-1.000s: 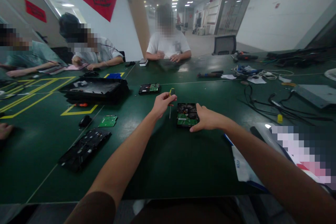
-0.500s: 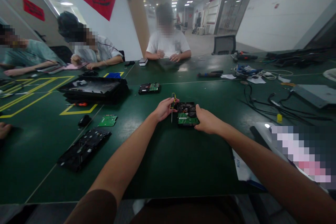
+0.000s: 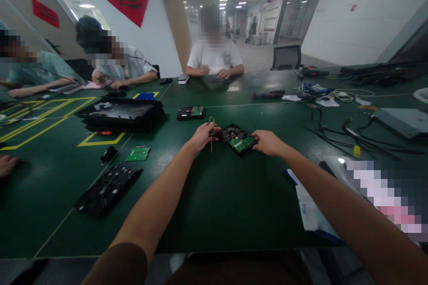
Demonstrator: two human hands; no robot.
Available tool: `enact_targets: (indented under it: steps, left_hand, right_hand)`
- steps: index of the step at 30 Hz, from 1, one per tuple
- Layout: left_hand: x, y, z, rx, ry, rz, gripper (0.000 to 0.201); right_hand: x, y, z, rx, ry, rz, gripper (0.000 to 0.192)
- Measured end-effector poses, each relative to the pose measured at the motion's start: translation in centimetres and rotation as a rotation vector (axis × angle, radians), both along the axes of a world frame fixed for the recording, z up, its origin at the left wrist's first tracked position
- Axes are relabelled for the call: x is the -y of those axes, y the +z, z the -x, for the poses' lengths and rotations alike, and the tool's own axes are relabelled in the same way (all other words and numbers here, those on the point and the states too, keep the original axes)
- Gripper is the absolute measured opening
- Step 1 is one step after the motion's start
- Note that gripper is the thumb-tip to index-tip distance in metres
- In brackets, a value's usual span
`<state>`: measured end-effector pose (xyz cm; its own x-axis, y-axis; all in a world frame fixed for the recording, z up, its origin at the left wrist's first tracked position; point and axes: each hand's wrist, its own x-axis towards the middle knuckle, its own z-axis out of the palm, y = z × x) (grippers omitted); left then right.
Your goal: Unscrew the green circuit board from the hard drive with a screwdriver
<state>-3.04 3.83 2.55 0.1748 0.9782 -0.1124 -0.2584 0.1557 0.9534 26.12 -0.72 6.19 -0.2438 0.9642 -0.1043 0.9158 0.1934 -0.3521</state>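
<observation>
My left hand (image 3: 202,136) is closed around a small screwdriver (image 3: 211,132) with a yellow and black handle, its thin shaft pointing down. Its fingertips reach the left corner of a hard drive (image 3: 234,132), whose dark metal face and green circuit board (image 3: 242,143) show on top. On the drive's right corner my right hand (image 3: 267,141) grips the edge between thumb and fingers. The drive sits at a slant between both hands, over the green table (image 3: 214,205). Whether it touches the tabletop I cannot tell.
Another hard drive (image 3: 190,112) lies farther back. To the left are a loose green circuit board (image 3: 138,153), a black plastic frame (image 3: 109,189) and a black tray (image 3: 120,111). Cables (image 3: 344,136) and a metal box (image 3: 401,121) lie right. Co-workers (image 3: 214,60) sit opposite and left.
The hard drive has turned from square-on to a slant and shifted slightly away from me. My left hand moved a little left with the screwdriver; my right hand moved slightly right and away.
</observation>
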Motion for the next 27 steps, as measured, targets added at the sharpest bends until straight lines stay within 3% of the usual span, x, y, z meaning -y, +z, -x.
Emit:
enact_targets:
  steps: [9, 13, 18, 22, 27]
  left_hand:
    - [0.1, 1.8, 1.4, -0.297, -0.009, -0.011, 0.019]
    - [-0.2, 3.5, 1.9, -0.357, 0.082, -0.116, 0.014]
    - [0.4, 6.0, 0.5, -0.325, 0.123, -0.477, 0.015]
    - [1.8, 7.6, -1.5, -0.296, 0.034, -0.567, 0.022]
    - [2.8, 8.6, -2.7, -0.344, -0.052, -0.665, 0.056]
  right_hand:
    - [-1.1, -0.1, 0.2, -0.476, -0.130, 0.238, 0.046]
    - [-1.1, -0.2, 0.0, -0.631, -0.162, 0.303, 0.043]
    - [-1.0, -1.3, 0.4, -0.715, -0.270, 0.258, 0.033]
    - [-0.8, -1.9, 1.6, -0.645, -0.251, 0.141, 0.044]
    - [0.2, -2.0, 2.6, -0.580, -0.257, 0.018, 0.055]
